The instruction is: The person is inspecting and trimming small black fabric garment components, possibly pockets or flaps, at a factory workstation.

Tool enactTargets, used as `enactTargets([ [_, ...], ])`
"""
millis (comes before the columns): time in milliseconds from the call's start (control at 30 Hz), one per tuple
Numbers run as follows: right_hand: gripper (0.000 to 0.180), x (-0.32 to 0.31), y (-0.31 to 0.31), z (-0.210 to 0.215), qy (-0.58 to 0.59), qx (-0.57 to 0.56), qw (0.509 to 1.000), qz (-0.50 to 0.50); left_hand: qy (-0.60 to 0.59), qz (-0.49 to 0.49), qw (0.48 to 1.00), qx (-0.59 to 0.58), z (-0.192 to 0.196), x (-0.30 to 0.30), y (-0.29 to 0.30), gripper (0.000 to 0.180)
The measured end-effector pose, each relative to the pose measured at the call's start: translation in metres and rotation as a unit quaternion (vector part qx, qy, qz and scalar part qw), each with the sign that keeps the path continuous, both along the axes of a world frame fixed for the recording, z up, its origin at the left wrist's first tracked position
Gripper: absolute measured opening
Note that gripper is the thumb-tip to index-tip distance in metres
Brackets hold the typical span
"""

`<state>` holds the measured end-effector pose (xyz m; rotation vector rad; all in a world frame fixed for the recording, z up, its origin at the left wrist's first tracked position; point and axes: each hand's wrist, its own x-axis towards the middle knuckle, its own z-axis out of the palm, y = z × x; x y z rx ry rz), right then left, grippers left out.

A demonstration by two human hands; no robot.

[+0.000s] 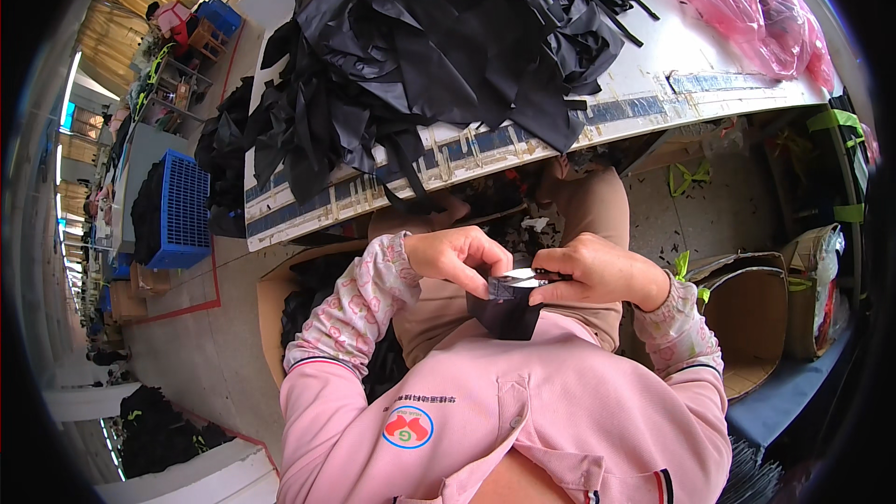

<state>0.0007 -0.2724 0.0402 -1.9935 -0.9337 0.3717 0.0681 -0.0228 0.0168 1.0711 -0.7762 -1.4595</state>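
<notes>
Above my lap, my left hand (459,258) pinches the upper edge of a black fabric piece (504,315), which hangs down against my pink shirt. My right hand (602,271) is closed around small thread snips (525,274); their bright blades lie across the top of the fabric, close to my left fingertips. The handles are mostly hidden in my palm. Ahead of both hands, a large heap of black fabric pieces (448,47) covers much of the white table (644,98), with some strips drooping over its near edge.
Pink plastic sheeting (747,0) lies at the table's far right. A cardboard box (273,303) with black material stands by my left leg. Open cardboard boxes (747,317) stand at my right. A blue crate (184,210) sits on the floor to the left. Scraps litter the floor under the table.
</notes>
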Motion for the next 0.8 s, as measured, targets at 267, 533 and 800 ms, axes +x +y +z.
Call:
enactTargets([
  [267,0.04,0.003,0.001,0.009,0.005,-0.044,0.998,0.043,0.0,-0.031,0.999,0.005,-0.001,0.001,-0.003,0.006],
  [533,0.035,-0.005,0.008,-0.003,-0.109,0.001,0.97,-0.215,-0.047,0.342,0.938,-0.033,-0.002,-0.017,-0.01,0.007],
  [800,0.035,-0.01,0.021,-0.003,-0.168,0.005,0.951,-0.258,-0.145,0.468,0.869,-0.065,0.001,-0.032,-0.017,0.006],
])
